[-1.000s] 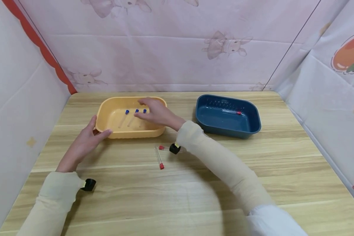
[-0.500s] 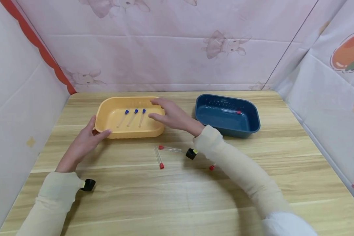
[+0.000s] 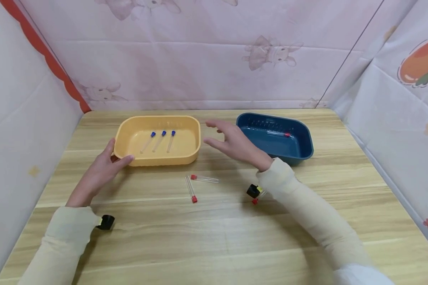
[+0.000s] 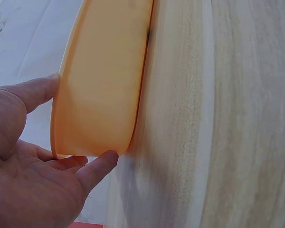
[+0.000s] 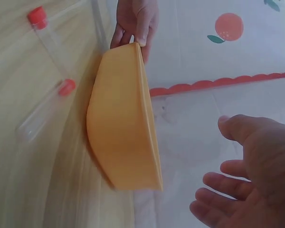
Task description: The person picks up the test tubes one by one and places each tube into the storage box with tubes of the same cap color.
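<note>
My left hand (image 3: 98,176) holds the near left corner of a yellow plastic basin (image 3: 160,162); in the left wrist view, its thumb is on the rim and fingers lie against the end wall (image 4: 97,95). Inside are three blue-capped test tubes (image 3: 171,142), side by side. Just right of the basin, my right hand (image 3: 235,142) hovers with fingers spread and nothing in them. On the table in front lie two red-capped test tubes (image 3: 190,190). Another red-capped tube (image 3: 255,201) is partly hidden beneath the right wrist.
A dark blue basin (image 3: 308,147) stands at the back right, holding one red-capped test tube (image 3: 279,134). Printed cloth walls (image 3: 185,71) enclose the wooden table (image 3: 185,245) at the back and sides.
My right hand has moved right, out from over the yellow basin to the space between the two basins. The blue-capped tubes are uncovered. My left hand keeps its place on the basin.
</note>
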Motion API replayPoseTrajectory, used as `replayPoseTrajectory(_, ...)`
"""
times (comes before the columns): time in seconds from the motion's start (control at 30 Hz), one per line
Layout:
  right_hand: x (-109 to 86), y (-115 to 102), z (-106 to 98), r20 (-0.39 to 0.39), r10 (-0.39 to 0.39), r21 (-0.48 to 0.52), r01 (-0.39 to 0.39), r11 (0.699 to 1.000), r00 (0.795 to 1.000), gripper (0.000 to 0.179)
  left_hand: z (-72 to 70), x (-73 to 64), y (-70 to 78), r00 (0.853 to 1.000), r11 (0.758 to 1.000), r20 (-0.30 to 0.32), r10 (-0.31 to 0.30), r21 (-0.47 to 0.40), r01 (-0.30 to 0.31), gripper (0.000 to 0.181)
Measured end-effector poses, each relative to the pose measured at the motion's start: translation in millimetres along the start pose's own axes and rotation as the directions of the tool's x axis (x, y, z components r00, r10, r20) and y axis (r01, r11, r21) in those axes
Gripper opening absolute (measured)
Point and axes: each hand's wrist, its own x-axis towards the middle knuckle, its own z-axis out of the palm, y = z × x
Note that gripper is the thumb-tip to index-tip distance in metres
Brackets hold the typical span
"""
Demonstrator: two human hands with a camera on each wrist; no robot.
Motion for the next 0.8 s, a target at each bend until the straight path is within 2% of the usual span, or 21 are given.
replayPoseTrajectory(0.23,-24.1,10.9,-12.3,-0.043,0.020,0.029,-0.019,0.999,0.999,0.055,-1.1,1.7,-1.0,1.000,1.000,0.000,-0.020,0.008,0.020,0.109)
replayPoseTrajectory(0.47,-48.2,22.5,-20.4,-0.091,0.004,0.004,-0.004,1.000,0.996,0.050,-0.6,0.4,1.4,1.000,1.000,-0.007,-0.012,0.006,0.012,0.108)
replayPoseTrajectory(0.8,-76.8,30.6,-34.5,-0.103,0.081,0.015,-0.080,0.997,0.991,0.049,-0.2,0.0,1.9,0.999,0.999,-0.004,-0.033,0.017,0.033,0.111)
